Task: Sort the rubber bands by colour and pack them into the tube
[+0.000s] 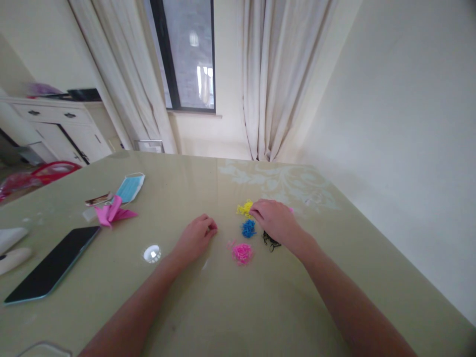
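Observation:
Small heaps of what look like tiny rubber bands lie on the table: a yellow heap [244,208], a blue heap [248,228], a pink heap [242,253] and a black heap [270,241]. Over the right edge of the yellow heap is my right hand [277,220], its thumb and fingers pinched together; whatever is between the fingertips is too small to name. It covers part of the black heap, and a bit of pink shows behind it. My left hand [196,238] rests on the table left of the heaps, its fingers curled closed, their contents hidden.
On the left of the glossy table [238,317] lie a tablet [54,263], a pink folded piece [114,212], a blue face mask [130,188] and a small wrapper [98,199]. A round shiny spot [152,254] is near my left forearm. A wall [409,148] borders the right.

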`<action>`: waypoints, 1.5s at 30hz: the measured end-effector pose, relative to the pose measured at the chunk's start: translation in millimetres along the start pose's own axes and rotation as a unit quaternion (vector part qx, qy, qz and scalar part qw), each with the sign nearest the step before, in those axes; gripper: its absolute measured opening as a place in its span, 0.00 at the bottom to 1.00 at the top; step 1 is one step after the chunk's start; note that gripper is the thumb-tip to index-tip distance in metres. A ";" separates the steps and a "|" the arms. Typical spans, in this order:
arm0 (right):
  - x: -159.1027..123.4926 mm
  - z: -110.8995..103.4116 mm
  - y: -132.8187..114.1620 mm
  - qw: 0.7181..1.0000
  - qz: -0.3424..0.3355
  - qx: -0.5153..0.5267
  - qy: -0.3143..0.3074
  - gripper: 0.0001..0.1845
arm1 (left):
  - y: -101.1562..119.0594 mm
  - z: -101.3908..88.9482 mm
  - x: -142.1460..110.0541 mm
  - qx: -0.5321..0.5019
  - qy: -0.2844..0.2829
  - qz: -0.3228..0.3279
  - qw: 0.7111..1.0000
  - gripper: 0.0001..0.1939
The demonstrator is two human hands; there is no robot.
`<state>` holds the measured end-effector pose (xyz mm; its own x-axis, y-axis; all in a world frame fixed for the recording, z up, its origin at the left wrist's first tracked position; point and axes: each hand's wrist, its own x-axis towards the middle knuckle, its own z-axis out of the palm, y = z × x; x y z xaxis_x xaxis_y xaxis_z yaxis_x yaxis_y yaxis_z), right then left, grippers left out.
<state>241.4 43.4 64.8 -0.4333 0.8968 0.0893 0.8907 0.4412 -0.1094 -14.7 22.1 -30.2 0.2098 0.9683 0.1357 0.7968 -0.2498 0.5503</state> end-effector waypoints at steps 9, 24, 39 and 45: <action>-7.1 10.6 -24.5 0.984 -0.129 0.121 0.011 0.06 | 29.6 -11.6 -4.4 -0.257 -0.023 0.035 0.965 0.14; -7.5 -22.4 6.4 0.936 -0.066 0.296 0.176 0.08 | 25.6 2.7 -2.6 -0.177 0.003 0.042 0.983 0.16; 15.9 11.0 27.9 0.987 -0.018 0.117 0.105 0.10 | 43.0 34.8 -9.2 -0.093 0.003 0.139 0.986 0.21; 34.2 51.7 39.4 0.999 0.035 0.006 0.036 0.15 | 50.9 45.5 4.3 -0.063 0.003 0.148 0.987 0.30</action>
<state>254.6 93.1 12.4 -0.3580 0.9213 0.1517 0.9167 0.3777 -0.1305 52.6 13.2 -39.1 0.4200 0.8527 0.3105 0.6232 -0.5197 0.5844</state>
